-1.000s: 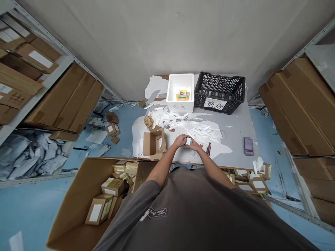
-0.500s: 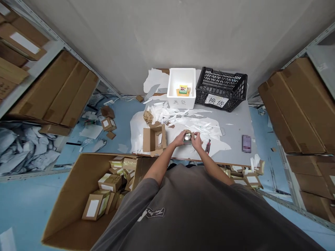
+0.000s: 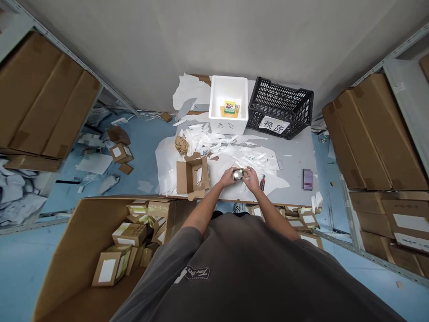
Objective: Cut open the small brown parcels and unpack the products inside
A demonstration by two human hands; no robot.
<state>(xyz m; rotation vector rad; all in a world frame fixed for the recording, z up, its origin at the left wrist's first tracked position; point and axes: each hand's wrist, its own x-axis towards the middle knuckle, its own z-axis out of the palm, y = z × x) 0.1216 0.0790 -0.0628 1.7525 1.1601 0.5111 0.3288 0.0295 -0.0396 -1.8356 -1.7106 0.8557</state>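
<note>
Over the near part of the table, both hands grip a small box-like item with a shiny silvery rounded surface; its exact kind is too small to make out. My left hand is closed on its left side. My right hand has its fingers bent around the right side. Just right of that hand lies a red and black cutter-like tool. An opened cardboard box stands to the left, its flaps out and a white slip inside.
White paper scraps and crumpled brown paper litter the table. Behind stand a white foam box holding a yellow-green packet and a black crate. A large carton of parcels is at my lower left. Shelves flank both sides.
The camera view has shifted slightly. Between the hands, the silvery item has turned a little, and my right hand's fingers have moved along its right side.
</note>
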